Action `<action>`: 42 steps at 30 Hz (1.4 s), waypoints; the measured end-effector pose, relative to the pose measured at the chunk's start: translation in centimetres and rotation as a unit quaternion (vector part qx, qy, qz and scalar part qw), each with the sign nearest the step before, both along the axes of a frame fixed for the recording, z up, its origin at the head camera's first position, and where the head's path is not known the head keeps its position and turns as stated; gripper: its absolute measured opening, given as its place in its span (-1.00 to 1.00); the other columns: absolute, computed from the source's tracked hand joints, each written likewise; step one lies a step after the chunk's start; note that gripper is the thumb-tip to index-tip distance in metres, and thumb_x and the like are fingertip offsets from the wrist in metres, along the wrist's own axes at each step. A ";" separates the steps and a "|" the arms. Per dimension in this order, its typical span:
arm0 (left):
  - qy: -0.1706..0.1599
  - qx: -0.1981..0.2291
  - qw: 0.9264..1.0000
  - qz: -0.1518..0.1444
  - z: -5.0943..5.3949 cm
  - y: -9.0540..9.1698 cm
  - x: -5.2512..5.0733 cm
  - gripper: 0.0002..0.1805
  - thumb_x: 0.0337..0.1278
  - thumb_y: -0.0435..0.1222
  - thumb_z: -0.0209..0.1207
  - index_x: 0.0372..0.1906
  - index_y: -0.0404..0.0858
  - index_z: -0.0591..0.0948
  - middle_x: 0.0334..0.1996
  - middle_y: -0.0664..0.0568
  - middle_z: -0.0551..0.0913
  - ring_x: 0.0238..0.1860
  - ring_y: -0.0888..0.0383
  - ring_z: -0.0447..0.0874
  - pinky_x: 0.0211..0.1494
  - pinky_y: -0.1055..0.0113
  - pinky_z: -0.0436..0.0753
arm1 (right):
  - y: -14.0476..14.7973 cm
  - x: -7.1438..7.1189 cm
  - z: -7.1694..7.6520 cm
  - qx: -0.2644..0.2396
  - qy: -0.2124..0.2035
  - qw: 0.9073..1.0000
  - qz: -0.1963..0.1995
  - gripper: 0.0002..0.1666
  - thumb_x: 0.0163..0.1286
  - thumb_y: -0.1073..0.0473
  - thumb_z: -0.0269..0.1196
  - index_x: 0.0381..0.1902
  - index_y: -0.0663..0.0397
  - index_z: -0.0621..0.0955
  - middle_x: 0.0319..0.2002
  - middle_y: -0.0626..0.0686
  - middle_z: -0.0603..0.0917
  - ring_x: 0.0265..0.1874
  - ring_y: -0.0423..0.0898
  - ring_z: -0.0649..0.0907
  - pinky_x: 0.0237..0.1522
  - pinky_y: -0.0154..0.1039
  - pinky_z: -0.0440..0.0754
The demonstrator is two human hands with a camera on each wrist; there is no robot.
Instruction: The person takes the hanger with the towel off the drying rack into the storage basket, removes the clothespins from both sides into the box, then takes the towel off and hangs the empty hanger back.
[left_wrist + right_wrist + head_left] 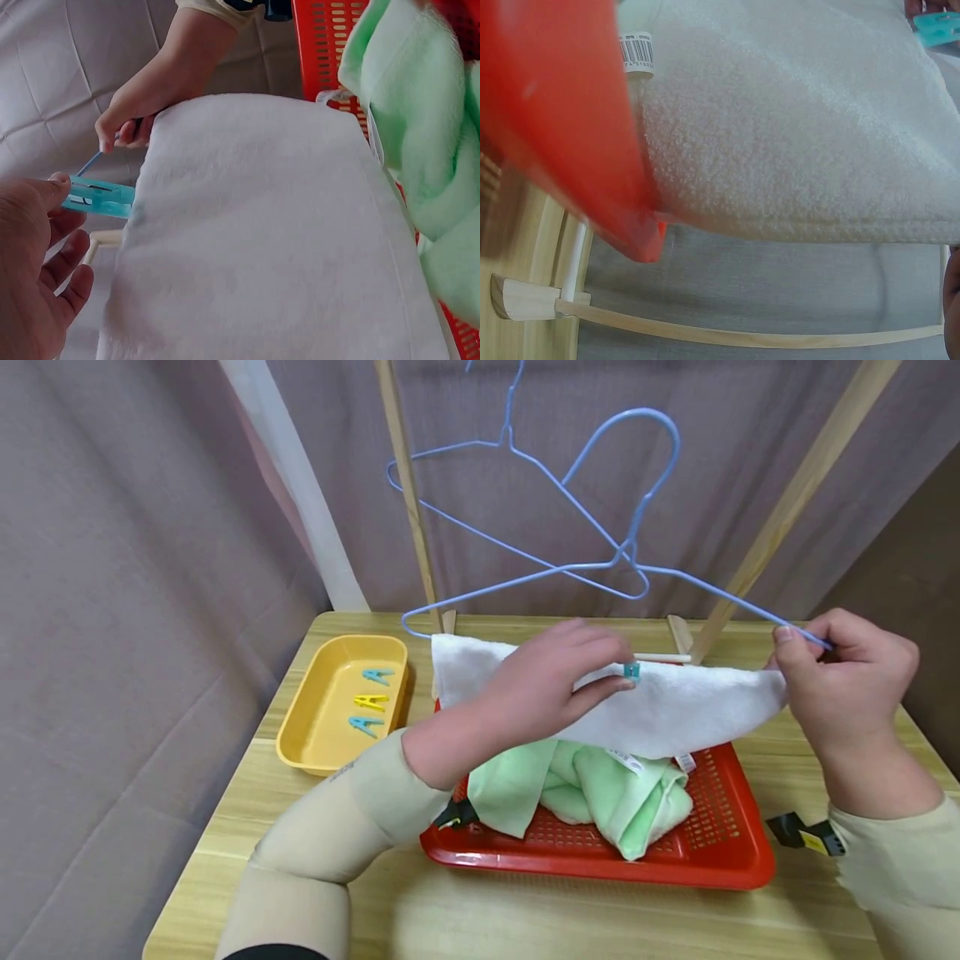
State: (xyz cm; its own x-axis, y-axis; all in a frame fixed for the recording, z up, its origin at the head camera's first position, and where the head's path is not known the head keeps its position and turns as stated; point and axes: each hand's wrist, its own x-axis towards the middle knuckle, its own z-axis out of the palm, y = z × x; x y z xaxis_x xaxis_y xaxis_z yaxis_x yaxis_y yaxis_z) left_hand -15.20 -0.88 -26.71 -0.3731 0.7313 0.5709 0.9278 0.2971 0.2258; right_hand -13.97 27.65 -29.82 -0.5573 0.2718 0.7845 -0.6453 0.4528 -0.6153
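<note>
A teal clothespin (632, 672) is pinched between the thumb and fingers of my left hand (543, 681), at the top edge of a white towel (697, 706). In the left wrist view the clothespin (99, 198) meets the towel's edge. My right hand (858, 672) grips the right end of a blue hanger (517, 580), with the towel's right corner against that hand. The towel hangs along the hanger's underside, in front of a red basket (738, 827). Green cloths (600, 789) lie in the basket. My left hand covers part of the towel.
A yellow tray (307, 727) at the left holds several items, among them a yellow clothespin (371, 702) and blue clothespins (367, 725). Behind, a second blue hanger (480, 531) hangs between the wooden posts (798, 493) of a rack. A wooden table (247, 852) lies beneath.
</note>
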 end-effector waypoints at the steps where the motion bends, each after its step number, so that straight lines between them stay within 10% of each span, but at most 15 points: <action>1: 0.001 0.004 1.000 0.003 -0.1 -0.3 0.0 -0.84 0.36 -0.22 0.21 -0.15 -0.25 0.63 -0.20 0.11 0.64 -0.09 0.20 0.55 0.17 0.45 0.35 | 0.0 0.0 0.0 0.001 0.001 1.000 -0.001 -0.60 0.10 0.41 0.23 -0.82 0.48 0.37 -0.74 -0.30 0.55 -0.78 -0.43 0.46 -0.66 -0.59 0.29; 26: -0.040 0.022 0.990 0.132 -2.1 -9.1 1.3 -0.77 0.22 -0.25 0.33 -0.09 -0.24 0.62 -0.15 0.02 0.69 0.00 0.07 0.55 0.15 0.26 0.49 | 0.1 -0.1 0.1 -0.001 0.006 1.000 -0.008 -0.64 0.06 0.38 0.25 -0.85 0.09 0.45 -0.78 -0.18 0.44 -0.78 -0.39 0.30 -0.67 -0.55 0.16; 42: -0.132 0.016 0.951 0.280 -3.7 -14.0 3.9 -0.56 0.18 -0.14 0.36 0.13 -0.14 0.57 -0.13 0.11 0.67 -0.13 0.18 0.60 -0.15 0.25 0.59 | -0.1 -0.3 -0.2 0.001 0.012 1.000 -0.003 -0.61 0.06 0.38 0.24 -0.82 0.44 0.37 -0.76 -0.30 0.48 -0.80 -0.43 0.34 -0.69 -0.55 0.14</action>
State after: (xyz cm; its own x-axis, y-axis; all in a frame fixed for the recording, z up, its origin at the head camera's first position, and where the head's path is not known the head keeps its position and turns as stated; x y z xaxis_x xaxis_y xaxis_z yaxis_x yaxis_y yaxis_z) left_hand -11.28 -14.86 -30.38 -0.8325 0.3588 0.4222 0.5354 0.7168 0.4467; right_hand -14.25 27.54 -30.03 -0.5362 0.2742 0.7983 -0.6570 0.4582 -0.5986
